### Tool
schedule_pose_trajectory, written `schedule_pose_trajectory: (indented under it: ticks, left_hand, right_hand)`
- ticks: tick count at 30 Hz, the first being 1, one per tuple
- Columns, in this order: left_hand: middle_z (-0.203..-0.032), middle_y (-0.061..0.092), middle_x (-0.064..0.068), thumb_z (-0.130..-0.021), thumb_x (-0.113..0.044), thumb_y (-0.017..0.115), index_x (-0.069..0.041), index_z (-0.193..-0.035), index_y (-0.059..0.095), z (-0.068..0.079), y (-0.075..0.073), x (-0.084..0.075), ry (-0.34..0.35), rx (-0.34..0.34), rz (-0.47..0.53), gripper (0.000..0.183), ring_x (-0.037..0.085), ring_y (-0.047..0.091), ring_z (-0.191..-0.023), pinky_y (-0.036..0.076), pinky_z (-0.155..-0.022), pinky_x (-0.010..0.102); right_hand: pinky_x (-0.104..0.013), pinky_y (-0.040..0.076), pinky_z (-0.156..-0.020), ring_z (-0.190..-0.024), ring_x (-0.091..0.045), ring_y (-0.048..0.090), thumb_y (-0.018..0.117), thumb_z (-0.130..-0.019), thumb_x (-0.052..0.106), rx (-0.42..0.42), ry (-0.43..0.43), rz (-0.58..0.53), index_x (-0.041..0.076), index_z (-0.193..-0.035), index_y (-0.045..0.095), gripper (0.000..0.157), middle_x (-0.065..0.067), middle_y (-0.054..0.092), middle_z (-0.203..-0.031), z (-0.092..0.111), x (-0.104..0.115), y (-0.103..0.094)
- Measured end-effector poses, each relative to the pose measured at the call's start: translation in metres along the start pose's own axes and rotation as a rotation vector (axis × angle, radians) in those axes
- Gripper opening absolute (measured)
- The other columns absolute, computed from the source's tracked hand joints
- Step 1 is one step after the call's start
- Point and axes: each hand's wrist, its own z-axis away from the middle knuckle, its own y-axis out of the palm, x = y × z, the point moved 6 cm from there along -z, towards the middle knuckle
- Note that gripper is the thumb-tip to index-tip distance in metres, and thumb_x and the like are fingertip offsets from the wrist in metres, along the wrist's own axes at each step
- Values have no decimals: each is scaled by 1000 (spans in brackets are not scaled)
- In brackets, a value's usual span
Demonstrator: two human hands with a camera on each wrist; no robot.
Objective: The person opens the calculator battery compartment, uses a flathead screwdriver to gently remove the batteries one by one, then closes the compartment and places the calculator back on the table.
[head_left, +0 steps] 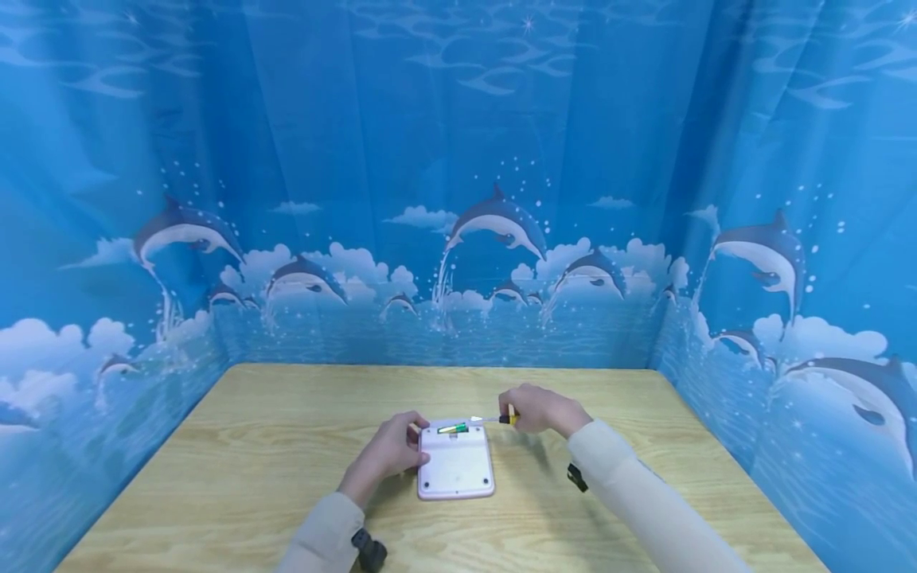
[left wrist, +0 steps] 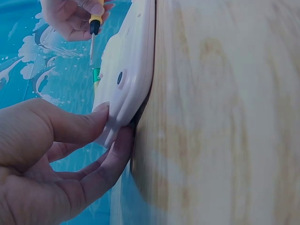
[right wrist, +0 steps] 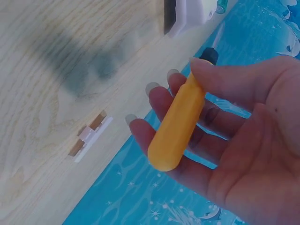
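At the middle of the pale wood-grain worktop (head_left: 344, 414) lies a flat, white, rounded-square plastic device (head_left: 457, 465), with an open recess (head_left: 454, 437) toward its twelve o'clock edge; a green cylindrical battery (head_left: 452, 429) sits inside. From ten o'clock, the left hand (head_left: 390, 444) has its grip clamped on the device's edge. From two o'clock, the right hand (head_left: 536, 409) has its grip clamped round a yellow-handled screwdriver (right wrist: 178, 126), shaft pointing to nine, tip near the battery; whether they touch is unclear. Worktop stretches beyond the device toward three, six and nine o'clock; at twelve, its far edge backs onto a blue dolphin-print curtain (head_left: 401, 143). Near a worktop edge in the right-wrist view lies a small, pale plastic strip (right wrist: 91, 137).
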Motion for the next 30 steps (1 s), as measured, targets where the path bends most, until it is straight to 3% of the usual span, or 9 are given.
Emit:
schedule_pose_trajectory:
  ticks: [14, 30]
  left_hand:
    - [-102, 66, 9, -82, 0, 82, -8, -123, 65, 0, 2, 0, -18, -8, -5, 45, 19, 63, -85, 57, -73, 33]
    - [-103, 67, 10, -81, 1, 82, -7, -124, 65, 0, 0, 0, 7, -1, 0, 46, 19, 62, -86, 58, -74, 33]
  right_hand:
    - [-45, 57, -83, -89, -20, 64, 72, -87, -2, -56, 73, 15, 17, -100, 69, 24, -2, 69, -96, 8, -15, 0]
    - [-45, 57, -78, -89, -20, 64, 72, -89, -1, -80, 61, 19, 13, -107, 69, 24, -4, 70, -99, 29, -42, -12]
